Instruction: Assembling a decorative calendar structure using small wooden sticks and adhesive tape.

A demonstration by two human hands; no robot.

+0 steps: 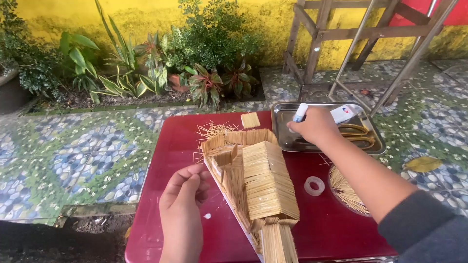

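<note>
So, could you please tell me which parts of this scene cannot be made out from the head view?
- White tube: its body is hidden inside the right hand.
- Scissors in the metal tray: blades covered by the right hand and forearm.
- Bundle of sticks: partly hidden under the right forearm.
- Stick model: its lower end is cut off by the bottom edge.
- Left hand: the wrist runs off the bottom edge.
</note>
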